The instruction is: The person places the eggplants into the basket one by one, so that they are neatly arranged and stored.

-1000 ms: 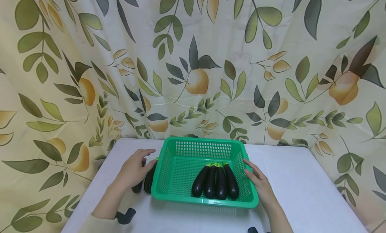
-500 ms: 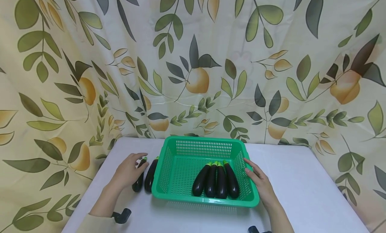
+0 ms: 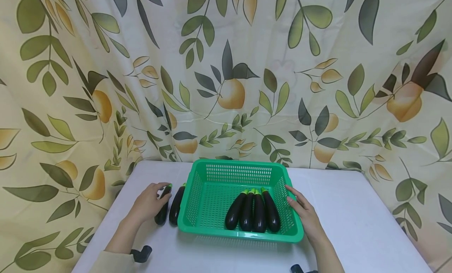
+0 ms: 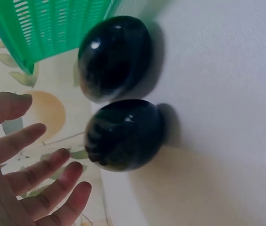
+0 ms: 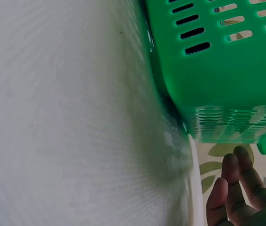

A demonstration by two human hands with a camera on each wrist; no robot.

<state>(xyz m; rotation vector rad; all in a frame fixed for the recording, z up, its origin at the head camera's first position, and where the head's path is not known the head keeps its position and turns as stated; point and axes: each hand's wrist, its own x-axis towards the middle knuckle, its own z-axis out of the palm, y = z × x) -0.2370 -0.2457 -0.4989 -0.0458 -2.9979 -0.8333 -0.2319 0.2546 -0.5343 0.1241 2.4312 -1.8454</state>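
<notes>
My left hand (image 3: 148, 201) hovers around the upper part of the outer eggplant (image 3: 161, 213), left of the basket. In the left wrist view the fingers of that hand (image 4: 38, 174) are spread and bent slightly, apart from this eggplant (image 4: 126, 135). A second eggplant (image 3: 175, 208) lies between it and the green plastic basket (image 3: 238, 236). Several dark eggplants (image 3: 259, 216) with green stems lie side by side in the basket's right half. My right hand (image 3: 306, 215) rests against the basket's right rim, its fingers (image 5: 232, 174) fairly straight beside the outer wall.
A white cloth covers the table (image 3: 353, 218). Behind and to the left hangs a curtain (image 3: 275, 108) printed with fruit and leaves. A black wrist mount (image 3: 142, 254) sits on the left forearm.
My left hand has moved left, away from the basket's edge and the inner eggplant, to the outer eggplant. The right hand and the basket have stayed put.
</notes>
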